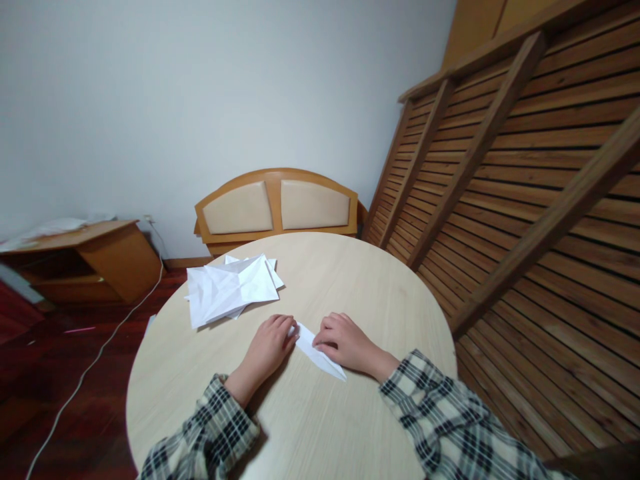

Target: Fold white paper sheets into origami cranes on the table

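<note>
A narrow folded white paper [320, 353] lies on the round pale wooden table [350, 287] in front of me. My left hand [270, 345] rests knuckles-up on its left end, fingers curled down onto it. My right hand [345, 341] presses on the paper's upper edge with bent fingers, covering part of it. Both sleeves are black-and-white plaid. A loose pile of folded white paper sheets [231, 288] sits further back at the table's left, apart from both hands.
A wooden headboard with beige panels [277, 207] leans against the white wall behind the table. Slatted wooden frames [525, 173] lean close on the right. A low wooden cabinet [85, 260] stands at the left, and a white cable [90, 367] runs over the dark red floor.
</note>
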`<state>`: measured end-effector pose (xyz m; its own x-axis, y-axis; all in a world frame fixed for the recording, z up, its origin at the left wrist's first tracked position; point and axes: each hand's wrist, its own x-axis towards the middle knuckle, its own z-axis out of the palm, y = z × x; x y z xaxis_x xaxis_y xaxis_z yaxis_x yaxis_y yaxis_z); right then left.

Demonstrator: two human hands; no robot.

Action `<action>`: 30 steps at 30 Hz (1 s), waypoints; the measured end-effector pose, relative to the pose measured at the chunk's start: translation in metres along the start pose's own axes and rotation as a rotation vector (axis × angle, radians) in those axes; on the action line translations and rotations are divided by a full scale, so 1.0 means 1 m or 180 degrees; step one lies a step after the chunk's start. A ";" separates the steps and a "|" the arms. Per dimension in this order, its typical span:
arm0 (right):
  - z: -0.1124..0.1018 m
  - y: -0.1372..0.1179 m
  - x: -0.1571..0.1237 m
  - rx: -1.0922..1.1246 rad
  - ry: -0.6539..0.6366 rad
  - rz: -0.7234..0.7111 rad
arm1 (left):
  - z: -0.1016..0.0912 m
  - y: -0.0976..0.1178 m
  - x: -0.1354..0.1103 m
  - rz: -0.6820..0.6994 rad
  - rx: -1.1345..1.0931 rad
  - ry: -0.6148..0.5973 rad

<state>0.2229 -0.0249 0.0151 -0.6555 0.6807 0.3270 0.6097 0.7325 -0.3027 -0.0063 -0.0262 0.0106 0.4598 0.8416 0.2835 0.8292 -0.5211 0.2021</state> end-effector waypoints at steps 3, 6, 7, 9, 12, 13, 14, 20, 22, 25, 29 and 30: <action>-0.004 -0.003 -0.001 -0.0202 0.0066 0.0150 | -0.001 0.000 -0.001 -0.0053 0.0189 0.0029; -0.006 -0.003 -0.001 -0.0437 0.0150 0.0293 | -0.002 0.000 -0.001 -0.0134 0.0333 0.0057; -0.005 -0.003 -0.001 -0.0513 0.0187 0.0342 | -0.003 0.000 -0.001 -0.0136 0.0339 0.0050; -0.003 -0.001 -0.001 -0.0634 0.0252 0.0417 | -0.003 0.001 0.000 -0.0085 0.0281 0.0021; 0.001 0.001 -0.002 -0.0723 0.0275 0.0471 | -0.005 0.005 0.000 0.0112 0.0030 -0.0088; 0.002 0.002 -0.002 -0.0722 0.0257 0.0478 | -0.006 0.006 0.000 0.0194 -0.0075 -0.0130; 0.003 0.002 -0.002 -0.0698 0.0224 0.0478 | -0.007 0.008 0.000 0.0280 -0.0176 -0.0167; 0.001 0.000 -0.005 -0.0249 -0.0041 0.0263 | -0.012 0.015 -0.003 0.0601 -0.0671 -0.0176; -0.001 -0.002 -0.005 -0.0078 -0.0088 0.0194 | -0.012 0.016 -0.004 0.0671 -0.0873 -0.0190; -0.004 -0.004 -0.005 0.0119 -0.0122 0.0106 | -0.013 0.016 -0.004 0.0772 -0.1081 -0.0226; -0.004 -0.004 -0.005 0.0225 -0.0110 0.0030 | -0.013 0.010 -0.002 0.0660 -0.1053 -0.0090; -0.003 -0.003 -0.004 0.0238 -0.0098 0.0028 | -0.012 0.007 -0.001 0.0624 -0.1032 -0.0039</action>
<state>0.2251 -0.0300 0.0172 -0.6642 0.6861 0.2968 0.5813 0.7237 -0.3718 -0.0051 -0.0325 0.0228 0.6050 0.7221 0.3355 0.5823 -0.6886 0.4320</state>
